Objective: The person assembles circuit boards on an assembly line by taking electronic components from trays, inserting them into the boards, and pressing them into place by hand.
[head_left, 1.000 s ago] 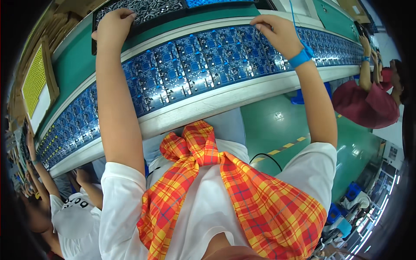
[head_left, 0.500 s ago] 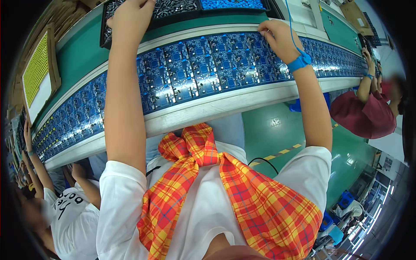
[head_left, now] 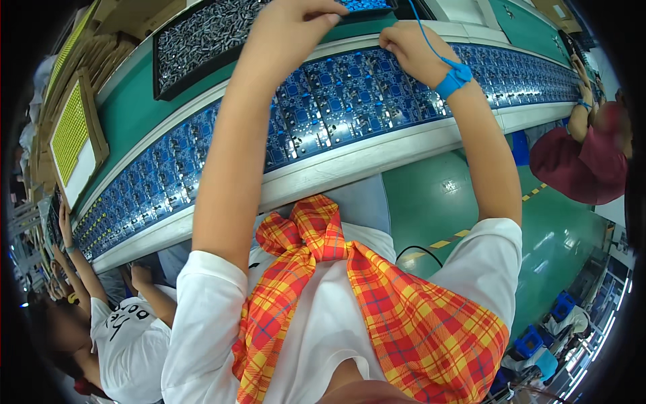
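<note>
A long row of blue circuit boards point(head_left: 319, 111) runs across the bench, studded with small components. My left hand point(head_left: 289, 30) reaches over the far side of the boards, fingers bent together beside the small blue parts point(head_left: 367, 5); whatever lies between its fingertips is too small to make out. Over the boards, farther right, is my right hand point(head_left: 416, 54), its thumb and fingers curled together; their contents, if any, are hidden. A blue wrist strap point(head_left: 453, 81) with a cord circles my right wrist. Small dark grey cylindrical parts point(head_left: 202, 44) fill a black tray left of my left hand.
A pale rail point(head_left: 330, 158) edges the bench on my side. At the left stands a cardboard-backed panel of yellow pieces point(head_left: 70, 138). People work along the line: one in a white shirt point(head_left: 131, 337) at left, another in dark red point(head_left: 579, 165) at right.
My left hand has moved right, from the dark grey parts toward the blue ones. My right hand stays curled over the boards. The whole view has shifted slightly.
</note>
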Demonstrator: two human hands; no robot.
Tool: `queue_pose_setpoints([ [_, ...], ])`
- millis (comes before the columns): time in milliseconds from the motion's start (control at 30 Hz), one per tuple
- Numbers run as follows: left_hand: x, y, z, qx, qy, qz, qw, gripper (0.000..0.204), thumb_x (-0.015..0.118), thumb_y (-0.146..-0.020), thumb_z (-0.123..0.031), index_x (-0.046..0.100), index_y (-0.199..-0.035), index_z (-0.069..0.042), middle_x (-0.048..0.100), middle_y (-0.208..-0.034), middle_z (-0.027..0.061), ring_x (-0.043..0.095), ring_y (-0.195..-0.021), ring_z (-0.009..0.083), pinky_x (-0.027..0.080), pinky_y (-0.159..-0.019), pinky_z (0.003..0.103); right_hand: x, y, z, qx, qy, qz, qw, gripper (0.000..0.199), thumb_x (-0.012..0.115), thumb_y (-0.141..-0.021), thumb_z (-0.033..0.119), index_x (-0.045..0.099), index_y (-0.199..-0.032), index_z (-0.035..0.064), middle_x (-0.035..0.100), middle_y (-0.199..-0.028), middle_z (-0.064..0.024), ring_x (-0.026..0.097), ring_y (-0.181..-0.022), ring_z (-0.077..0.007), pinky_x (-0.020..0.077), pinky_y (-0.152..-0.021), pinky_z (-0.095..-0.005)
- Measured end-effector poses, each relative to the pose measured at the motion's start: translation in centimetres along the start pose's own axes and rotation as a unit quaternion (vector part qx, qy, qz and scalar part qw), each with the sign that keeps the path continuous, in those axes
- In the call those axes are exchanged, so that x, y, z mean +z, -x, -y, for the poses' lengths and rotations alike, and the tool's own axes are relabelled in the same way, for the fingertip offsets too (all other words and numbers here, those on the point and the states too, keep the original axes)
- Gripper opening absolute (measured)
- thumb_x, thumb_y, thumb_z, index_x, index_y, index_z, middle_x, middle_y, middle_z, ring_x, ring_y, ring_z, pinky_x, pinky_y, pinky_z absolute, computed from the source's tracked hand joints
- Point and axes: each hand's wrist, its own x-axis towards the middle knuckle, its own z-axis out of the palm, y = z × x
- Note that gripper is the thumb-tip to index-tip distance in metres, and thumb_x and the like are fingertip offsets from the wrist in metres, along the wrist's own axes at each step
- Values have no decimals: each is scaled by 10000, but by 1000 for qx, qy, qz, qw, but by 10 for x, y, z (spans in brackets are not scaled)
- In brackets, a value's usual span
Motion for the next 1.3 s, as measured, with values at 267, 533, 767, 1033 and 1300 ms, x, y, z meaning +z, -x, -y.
queue_pose_setpoints([
  [267,51,-19,33,108,-96,6,989,209,695,-884,-194,778,-1054,-107,753,-923,97,709,-834,215,533,-792,348,-28,-7,4,78,-26,51,995,135,645,-924,132,718,-1008,55,707,-938,-136,676,-844,-310,546,-748,-404],
  [533,62,-10,30,108,-103,46,988,188,694,-863,-124,782,-1026,-97,749,-924,124,716,-826,234,549,-786,329,-13,-75,-4,18,-122,-122,985,210,650,-879,223,729,-902,30,704,-842,-172,677,-806,-370,526,-732,-430],
  [767,59,-3,25,123,-119,43,984,181,699,-837,-115,787,-995,-101,747,-918,132,722,-843,266,552,-788,350,16,-94,12,89,-208,-130,965,219,643,-876,228,727,-888,27,700,-836,-179,671,-810,-375,524,-734,-439],
  [1033,73,5,25,194,-211,16,958,141,671,-860,-127,792,-931,-134,713,-938,64,644,-955,262,441,-867,430,8,-86,2,72,-254,-200,943,220,645,-867,227,717,-870,19,696,-824,-183,671,-796,-371,526,-731,-443],
  [1300,84,6,27,245,-305,-17,920,136,665,-869,-139,795,-886,-171,663,-956,21,559,-1006,247,349,-906,434,-5,-79,10,70,-255,-204,942,223,659,-857,229,714,-885,15,698,-825,-187,675,-787,-363,532,-713,-433],
])
